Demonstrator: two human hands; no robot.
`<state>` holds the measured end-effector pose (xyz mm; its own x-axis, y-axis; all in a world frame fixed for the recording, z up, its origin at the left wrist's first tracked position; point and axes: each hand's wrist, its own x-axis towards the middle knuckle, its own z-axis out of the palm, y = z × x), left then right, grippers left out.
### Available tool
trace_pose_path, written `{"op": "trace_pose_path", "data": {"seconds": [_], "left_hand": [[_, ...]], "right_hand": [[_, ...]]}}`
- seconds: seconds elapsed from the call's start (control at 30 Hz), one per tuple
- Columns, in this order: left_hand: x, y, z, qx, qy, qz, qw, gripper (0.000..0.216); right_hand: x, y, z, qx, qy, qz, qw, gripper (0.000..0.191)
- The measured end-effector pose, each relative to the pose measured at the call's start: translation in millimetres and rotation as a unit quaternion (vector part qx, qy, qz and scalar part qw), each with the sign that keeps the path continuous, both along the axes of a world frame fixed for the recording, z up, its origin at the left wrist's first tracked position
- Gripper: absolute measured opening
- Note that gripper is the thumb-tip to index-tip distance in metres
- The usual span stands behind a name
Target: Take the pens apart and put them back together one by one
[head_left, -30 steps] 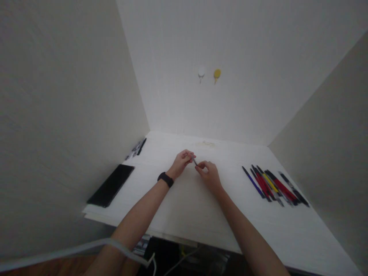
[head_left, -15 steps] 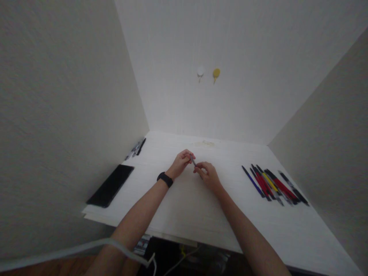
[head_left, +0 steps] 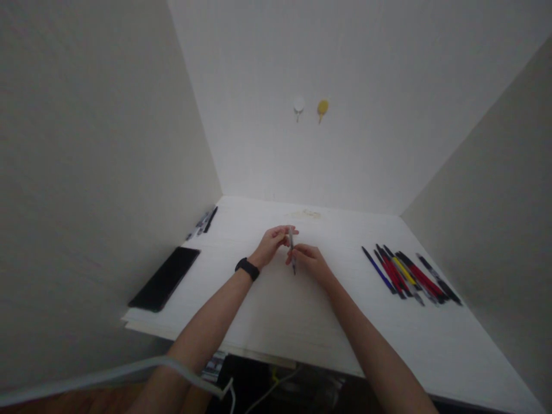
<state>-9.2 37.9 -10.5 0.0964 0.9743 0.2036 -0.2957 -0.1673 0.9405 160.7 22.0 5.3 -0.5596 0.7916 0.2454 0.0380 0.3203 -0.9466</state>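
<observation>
A slim grey-white pen (head_left: 293, 264) with a dark lower tip stands nearly upright in the picture between my hands, above the middle of the white table. My right hand (head_left: 311, 262) pinches it around its middle with thumb and fingers. Beside its upper end is my left hand (head_left: 271, 244), fingers loosely stretched out behind the pen and thumb apart from them. Whether those fingers touch the pen I cannot tell. A black watch or band (head_left: 248, 268) circles my left wrist.
Several pens and markers, among them a blue pen (head_left: 378, 269) and a yellow one (head_left: 405, 271), lie at the right of the table (head_left: 276, 313). At left are a black flat slab (head_left: 165, 280) and a few pens (head_left: 210, 219). A white cable (head_left: 103, 374) crosses below.
The pen has turned from a slant to nearly upright, and more of its length shows. My left fingers have loosened and stretched out; my right hand has shifted slightly left.
</observation>
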Motion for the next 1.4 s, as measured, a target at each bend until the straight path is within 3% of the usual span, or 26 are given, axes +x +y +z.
{"op": "trace_pose_path", "data": {"seconds": [0.13,0.27,0.4,0.5,0.63,0.7,0.83,0.9,0.97,1.07,1.27,1.4], "left_hand": [[0.6,0.7,0.0,-0.009,0.002,-0.016,1.0,0.046],[-0.3,6.4,-8.0,-0.026,0.026,0.087,0.995,0.04],[-1.2,10.9,-13.5,-0.02,0.045,0.133,0.99,0.038],[-1.7,11.1,-11.2,-0.003,0.051,0.174,0.983,0.036],[-0.5,8.6,-5.6,0.021,0.073,0.218,0.973,0.032],[1.3,6.5,-4.0,0.034,0.109,0.217,0.969,0.031],[4.5,3.1,-3.7,0.06,0.183,0.195,0.962,0.027],[5.1,2.7,-4.6,0.064,0.191,0.191,0.961,0.025],[5.1,3.0,-5.5,0.059,0.186,0.191,0.962,0.023],[4.9,3.8,-6.6,0.05,0.186,0.191,0.963,0.022],[6.4,5.3,-8.0,0.047,0.187,0.182,0.964,0.022],[7.4,5.3,-7.4,0.053,0.194,0.188,0.962,0.023]], "right_hand": [[1.7,3.3,-3.1,-0.049,0.034,-0.026,0.998,0.033],[6.6,4.8,-3.4,-0.073,0.033,-0.066,0.995,0.033],[11.1,11.5,-7.1,-0.081,0.036,-0.087,0.992,0.032],[19.4,20.0,-5.8,-0.077,-0.01,-0.129,0.989,0.035],[47.2,23.2,9.7,-0.062,-0.132,-0.206,0.968,0.029],[65.1,18.1,21.0,0.001,-0.264,-0.268,0.927,0.022],[92.7,-1.5,38.9,0.095,-0.519,-0.356,0.771,0.018],[101.1,-11.3,42.7,0.116,-0.592,-0.377,0.703,0.022],[108.4,-18.3,43.5,0.118,-0.624,-0.396,0.663,0.024],[120.4,-22.5,41.1,0.088,-0.643,-0.419,0.636,0.026],[138.2,-23.5,34.2,0.068,-0.658,-0.424,0.619,0.024],[128.2,-24.8,32.3,0.103,-0.653,-0.41,0.629,0.032]]}}
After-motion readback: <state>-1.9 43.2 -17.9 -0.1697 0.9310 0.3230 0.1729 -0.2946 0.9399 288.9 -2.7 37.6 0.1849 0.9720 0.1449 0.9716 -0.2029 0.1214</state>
